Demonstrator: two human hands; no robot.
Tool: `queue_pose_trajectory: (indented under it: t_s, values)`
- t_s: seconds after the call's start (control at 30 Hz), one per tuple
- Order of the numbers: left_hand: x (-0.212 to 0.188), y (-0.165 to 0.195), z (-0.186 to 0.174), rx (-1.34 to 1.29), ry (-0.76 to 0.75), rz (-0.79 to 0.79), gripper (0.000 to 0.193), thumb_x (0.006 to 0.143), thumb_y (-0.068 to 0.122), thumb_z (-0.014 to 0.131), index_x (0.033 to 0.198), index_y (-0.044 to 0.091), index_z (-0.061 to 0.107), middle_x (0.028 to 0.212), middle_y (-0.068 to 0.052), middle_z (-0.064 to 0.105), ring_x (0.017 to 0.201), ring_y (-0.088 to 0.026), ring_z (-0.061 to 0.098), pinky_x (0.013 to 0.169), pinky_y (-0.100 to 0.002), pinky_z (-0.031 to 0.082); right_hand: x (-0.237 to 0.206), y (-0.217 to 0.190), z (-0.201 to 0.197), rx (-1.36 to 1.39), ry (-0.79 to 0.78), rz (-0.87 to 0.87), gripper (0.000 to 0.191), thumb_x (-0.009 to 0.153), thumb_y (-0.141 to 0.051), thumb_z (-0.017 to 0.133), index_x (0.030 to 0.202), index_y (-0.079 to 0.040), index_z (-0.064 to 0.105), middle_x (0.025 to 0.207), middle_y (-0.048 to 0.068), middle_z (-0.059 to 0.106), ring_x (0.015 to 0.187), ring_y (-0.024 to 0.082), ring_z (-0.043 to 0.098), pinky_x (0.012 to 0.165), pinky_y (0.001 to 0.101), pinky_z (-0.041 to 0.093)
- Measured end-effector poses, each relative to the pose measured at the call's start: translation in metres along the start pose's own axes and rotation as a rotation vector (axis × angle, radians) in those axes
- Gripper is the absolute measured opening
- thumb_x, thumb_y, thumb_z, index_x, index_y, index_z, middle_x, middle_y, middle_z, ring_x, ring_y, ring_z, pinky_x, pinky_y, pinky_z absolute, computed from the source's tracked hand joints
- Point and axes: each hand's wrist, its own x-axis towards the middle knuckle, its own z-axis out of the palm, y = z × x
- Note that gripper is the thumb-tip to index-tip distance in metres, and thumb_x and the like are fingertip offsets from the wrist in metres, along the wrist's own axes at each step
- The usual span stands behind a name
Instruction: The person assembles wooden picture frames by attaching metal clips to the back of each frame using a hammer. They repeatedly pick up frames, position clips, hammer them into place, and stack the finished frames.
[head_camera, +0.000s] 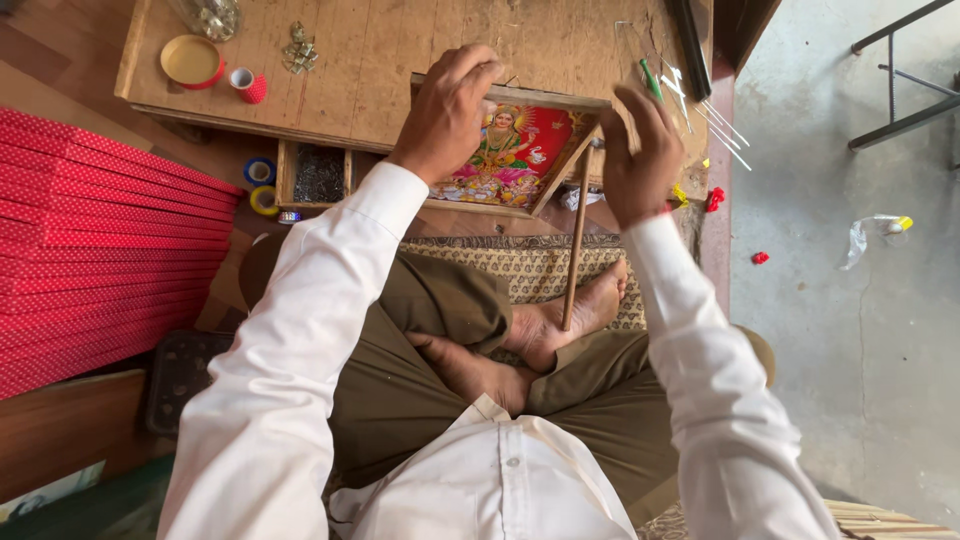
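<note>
Left hand (447, 112) clenched; right hand (640, 150) pinching, raised.

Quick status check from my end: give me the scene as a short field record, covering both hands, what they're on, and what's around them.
Left hand: gripping the top edge of a colourful framed picture
Right hand: at the picture's right corner, by a loose wooden strip that runs down to the feet
Work surface: low wooden table
On table: yellow-lined red lid, thin white sticks
Left side: stack of red dotted sheets
Posture: seated cross-legged, white sleeves
</note>
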Motion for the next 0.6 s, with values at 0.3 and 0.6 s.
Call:
queue_pose_trajectory:
  t_s: [0.3,0.6]
  values:
    - [0.020,-0.037,0.026,0.128,-0.136,-0.012,0.021,0.094,-0.004,0.071,0.113,0.001,0.077,0.113,-0.013,0.074,0.106,-0.030,0.068,0.100,-0.041,0.051,-0.152,0.014,-0.008,-0.006,-0.033,0.521,0.022,0.094,-0.017,0.076,0.113,-0.005,0.076,0.101,0.012,0.078,0.084,0.019,0.077,0.073,0.0315,0.062]
    - [-0.003,-0.007,0.028,0.190,0.022,0.038,0.033,0.087,0.006,0.077,0.118,0.002,0.068,0.117,-0.015,0.069,0.107,-0.030,0.066,0.100,-0.046,0.049,0.022,-0.031,0.007,0.065,-0.132,-0.209,0.020,0.099,-0.008,0.072,0.118,-0.004,0.077,0.110,0.015,0.078,0.091,0.026,0.077,0.082,0.0356,0.062]
